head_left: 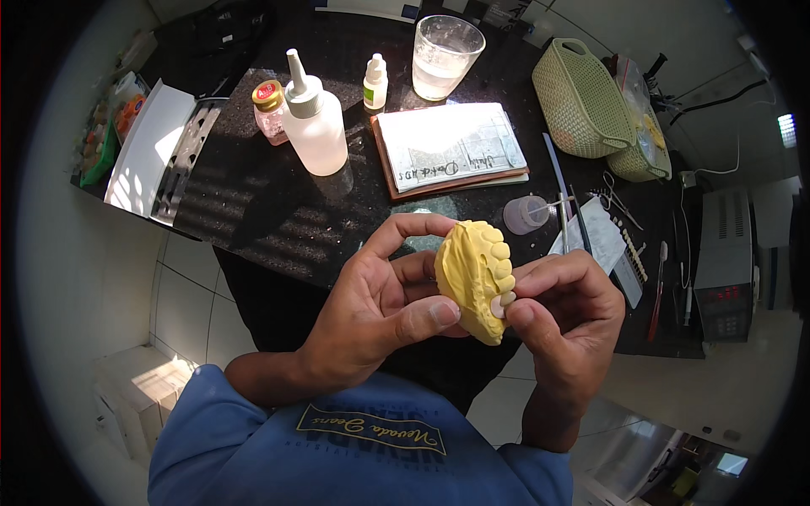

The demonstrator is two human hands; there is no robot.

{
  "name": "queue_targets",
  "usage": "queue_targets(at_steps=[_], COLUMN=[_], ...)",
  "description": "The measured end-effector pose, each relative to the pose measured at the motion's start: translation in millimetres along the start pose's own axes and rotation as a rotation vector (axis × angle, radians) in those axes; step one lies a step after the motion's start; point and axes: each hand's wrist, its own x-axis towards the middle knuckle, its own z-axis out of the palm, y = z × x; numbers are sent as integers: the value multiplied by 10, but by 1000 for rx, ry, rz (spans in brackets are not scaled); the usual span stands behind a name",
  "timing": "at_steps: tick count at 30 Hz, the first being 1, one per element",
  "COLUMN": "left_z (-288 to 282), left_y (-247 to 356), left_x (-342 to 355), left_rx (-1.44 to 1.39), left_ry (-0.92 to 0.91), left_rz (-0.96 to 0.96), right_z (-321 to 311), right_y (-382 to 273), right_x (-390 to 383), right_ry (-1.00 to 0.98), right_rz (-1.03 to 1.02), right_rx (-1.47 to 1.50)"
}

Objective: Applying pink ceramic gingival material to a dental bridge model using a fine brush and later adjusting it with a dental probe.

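A yellow plaster dental cast (466, 274) is held up in front of my chest, its row of teeth turned to the right. My left hand (359, 304) grips it from the left, thumb on the near side and fingers behind. Low on the tooth row sits a pale pinkish-white false tooth piece (499, 307), touching the cast. The thumb and index finger of my right hand (574, 316) are closed in a pinch at this piece's right edge. Those fingertips partly hide it.
On the dark speckled counter stand a squeeze bottle (316, 131), a pink jar (271, 114), a dropper bottle (375, 83) and a glass of water (445, 59). A notebook (451, 148), a small cup (526, 215), tools and a woven basket (582, 101) lie beyond my hands.
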Motion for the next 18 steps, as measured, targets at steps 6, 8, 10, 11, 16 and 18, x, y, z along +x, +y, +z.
queue_targets(at_steps=[6,8,10,11,16,18], left_z=[-7,-4,-1,1,1,-4], left_y=[-4,-5,-7,-6,-18,-23], left_x=[-3,-3,-5,-7,-8,-6], left_rx=[5,12,9,6,4,3], left_ry=[3,10,9,9,10,12], left_rz=[-6,-12,-10,-9,0,-1], right_z=[-8,-2,5,4,8,1], right_y=[-23,-23,-28,-28,-17,-9], right_x=[22,28,30,29,22,19], right_ry=[-16,-16,-17,-17,-8,-10], right_rz=[18,20,28,28,15,8], right_rx=[8,2,9,9,-8,-10])
